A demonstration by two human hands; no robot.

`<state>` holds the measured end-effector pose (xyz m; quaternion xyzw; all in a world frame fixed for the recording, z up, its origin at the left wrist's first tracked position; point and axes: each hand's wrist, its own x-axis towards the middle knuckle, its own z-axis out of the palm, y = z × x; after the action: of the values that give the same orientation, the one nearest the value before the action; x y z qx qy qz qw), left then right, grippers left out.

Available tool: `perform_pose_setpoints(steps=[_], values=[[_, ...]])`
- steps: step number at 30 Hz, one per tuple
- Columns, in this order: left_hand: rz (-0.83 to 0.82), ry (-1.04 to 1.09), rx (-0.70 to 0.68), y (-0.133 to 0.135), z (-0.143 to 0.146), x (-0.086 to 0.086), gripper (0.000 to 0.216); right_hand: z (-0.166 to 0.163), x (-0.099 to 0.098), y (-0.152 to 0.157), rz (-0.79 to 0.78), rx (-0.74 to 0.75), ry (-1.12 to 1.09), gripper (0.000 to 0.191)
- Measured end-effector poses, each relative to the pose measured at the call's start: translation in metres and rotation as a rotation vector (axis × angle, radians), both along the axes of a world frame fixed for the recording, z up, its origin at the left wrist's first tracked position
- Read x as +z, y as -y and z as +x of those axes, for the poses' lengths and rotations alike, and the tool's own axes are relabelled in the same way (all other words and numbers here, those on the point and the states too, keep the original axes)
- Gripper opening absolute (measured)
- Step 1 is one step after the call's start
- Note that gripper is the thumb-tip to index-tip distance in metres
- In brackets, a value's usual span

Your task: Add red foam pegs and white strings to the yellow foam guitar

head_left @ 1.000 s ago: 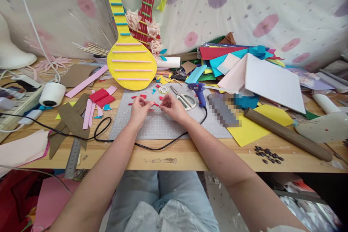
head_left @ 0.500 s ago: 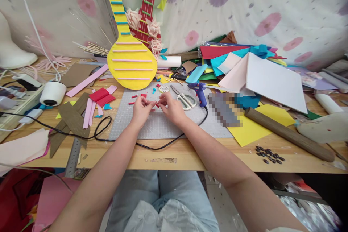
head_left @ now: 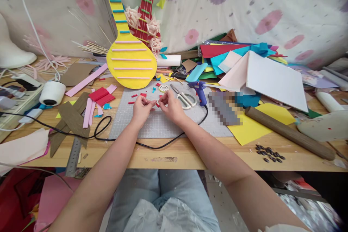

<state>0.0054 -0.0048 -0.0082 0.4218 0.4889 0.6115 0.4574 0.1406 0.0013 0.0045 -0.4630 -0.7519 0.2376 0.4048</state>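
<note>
Above the grey cutting mat (head_left: 163,125), the left hand (head_left: 141,108) and right hand (head_left: 172,107) meet, fingertips pinching one small red foam strip (head_left: 157,104) between them, apparently to steady it; white-handled scissors (head_left: 184,98) lie just beside.

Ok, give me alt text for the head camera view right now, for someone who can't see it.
Two bare hands, left hand and right hand, meet fingertip to fingertip over a grey cutting mat, pinching a small piece too tiny to identify. Scissors, a blue glue gun and red foam scraps lie nearby.

Left hand (head_left: 141,108), right hand (head_left: 171,106) pinch small strip (head_left: 157,102) over cutting mat (head_left: 163,125).
</note>
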Motion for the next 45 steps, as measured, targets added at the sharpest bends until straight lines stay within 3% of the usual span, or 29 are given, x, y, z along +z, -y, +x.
perform_pose_setpoints(steps=[16, 31, 45], values=[[-0.012, -0.02, 0.011, -0.0002, -0.0003, 0.0008, 0.043, -0.0007, 0.0043, 0.0009, -0.05, 0.03, 0.026, 0.016], [-0.023, -0.026, 0.029, 0.0022, 0.0026, 0.0056, 0.046, -0.0069, 0.0052, 0.0054, 0.018, -0.072, 0.176, 0.014], [-0.027, -0.01, 0.081, 0.0031, 0.0017, 0.0082, 0.046, -0.0023, 0.0023, 0.0015, 0.0, -0.067, 0.06, 0.012]])
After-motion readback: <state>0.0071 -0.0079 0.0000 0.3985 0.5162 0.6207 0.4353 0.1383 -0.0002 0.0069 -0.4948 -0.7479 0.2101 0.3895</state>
